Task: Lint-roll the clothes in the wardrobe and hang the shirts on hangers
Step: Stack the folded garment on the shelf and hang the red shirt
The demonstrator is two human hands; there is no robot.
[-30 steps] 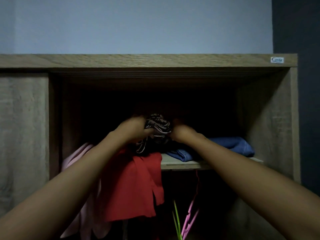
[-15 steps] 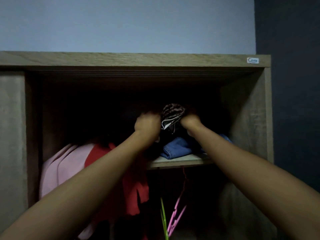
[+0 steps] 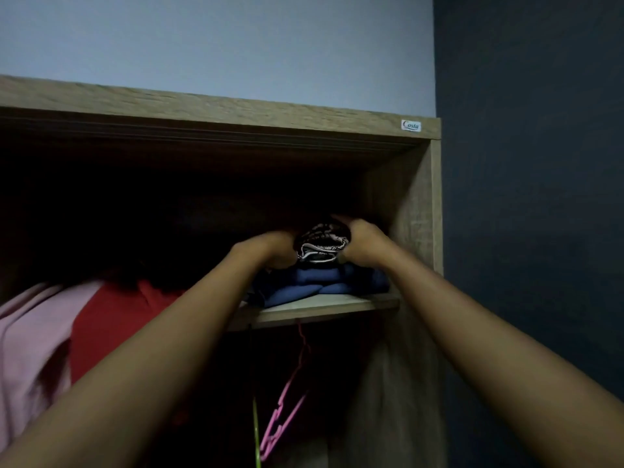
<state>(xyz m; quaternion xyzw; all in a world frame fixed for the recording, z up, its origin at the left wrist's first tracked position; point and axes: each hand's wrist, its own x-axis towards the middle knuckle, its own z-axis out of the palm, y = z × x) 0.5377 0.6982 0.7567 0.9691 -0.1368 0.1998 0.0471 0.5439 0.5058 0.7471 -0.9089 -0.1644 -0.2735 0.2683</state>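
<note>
at right end of shelf (image 3: 324,307) | patterned bundle (image 3: 320,243) sits atop blue folded clothes (image 3: 320,285) | left hand (image 3: 270,248), right hand (image 3: 363,243) fingers clamped on its sides | judged soft, light; best gripped at both ends

A pale blue wall (image 3: 216,38) is up top, far away. A dark blue wall (image 3: 533,197) is on the right. The room is dim, with little light

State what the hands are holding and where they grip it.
Both hold the folded patterned garment by its ends, left hand on its left side, right hand on its right, above the folded blue clothes.
</note>
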